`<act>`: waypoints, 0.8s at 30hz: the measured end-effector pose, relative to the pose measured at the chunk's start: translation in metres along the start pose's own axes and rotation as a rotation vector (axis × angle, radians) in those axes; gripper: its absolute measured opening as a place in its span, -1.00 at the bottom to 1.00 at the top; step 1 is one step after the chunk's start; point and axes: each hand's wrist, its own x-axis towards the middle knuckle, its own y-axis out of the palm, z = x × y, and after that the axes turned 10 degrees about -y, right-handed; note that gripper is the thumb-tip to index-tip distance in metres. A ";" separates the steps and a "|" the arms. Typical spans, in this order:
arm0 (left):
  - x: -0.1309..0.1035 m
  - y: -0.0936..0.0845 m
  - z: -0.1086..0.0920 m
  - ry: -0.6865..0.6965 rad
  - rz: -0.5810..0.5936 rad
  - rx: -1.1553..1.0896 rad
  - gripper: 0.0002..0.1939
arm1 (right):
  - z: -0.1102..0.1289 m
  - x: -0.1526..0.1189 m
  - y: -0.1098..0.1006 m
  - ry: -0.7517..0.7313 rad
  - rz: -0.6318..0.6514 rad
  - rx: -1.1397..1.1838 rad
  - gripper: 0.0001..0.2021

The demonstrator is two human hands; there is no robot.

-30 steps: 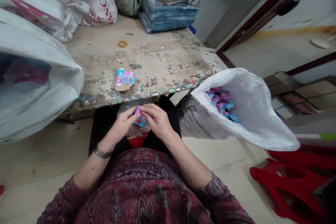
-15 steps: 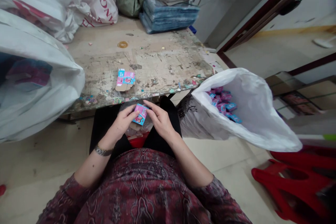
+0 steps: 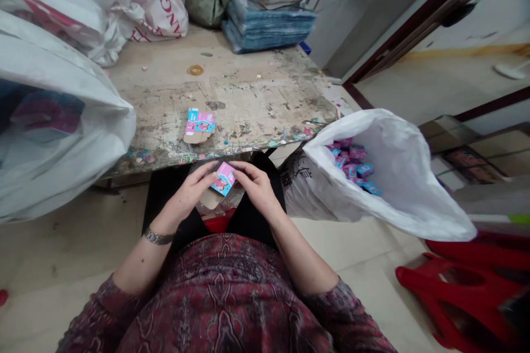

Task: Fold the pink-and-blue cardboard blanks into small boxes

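Above my lap, a small pink and blue cardboard box [image 3: 224, 179] is held between my two hands, with a bare brown flap [image 3: 211, 199] sticking out at its lower left. My left hand [image 3: 194, 190] grips the box's left side, thumb on the printed face. On the other side my right hand [image 3: 255, 187] closes on the right edge, its thumb and index finger against the box. The fingertips behind the box are hidden. Beyond my hands, a flattened carton [image 3: 200, 124] of the same print lies near the table's front edge.
A white sack [image 3: 331, 190] holding several pink and blue boxes [image 3: 351, 162] stands open at my right. Another white bag [image 3: 103, 138] bulges at the left of the worn table [image 3: 248, 88]. Blue bundles [image 3: 271, 27] and a rubber band [image 3: 195, 70] lie farther back. Red stools [image 3: 459, 287] stand at lower right.
The box has turned slightly in my hands, and more of its brown flap shows at the lower left. My left hand has shifted a little left; the view has moved slightly.
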 end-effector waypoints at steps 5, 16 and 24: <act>-0.006 0.004 -0.003 -0.144 0.083 -0.085 -0.22 | -0.006 0.000 0.000 0.120 -0.163 0.213 -0.61; -0.004 0.003 -0.011 -0.085 -0.048 -0.212 -0.51 | -0.002 -0.001 -0.007 0.045 0.058 0.156 -0.49; -0.006 -0.005 -0.018 -0.088 0.036 -0.141 -0.55 | 0.006 0.005 -0.012 0.035 0.110 0.084 -0.68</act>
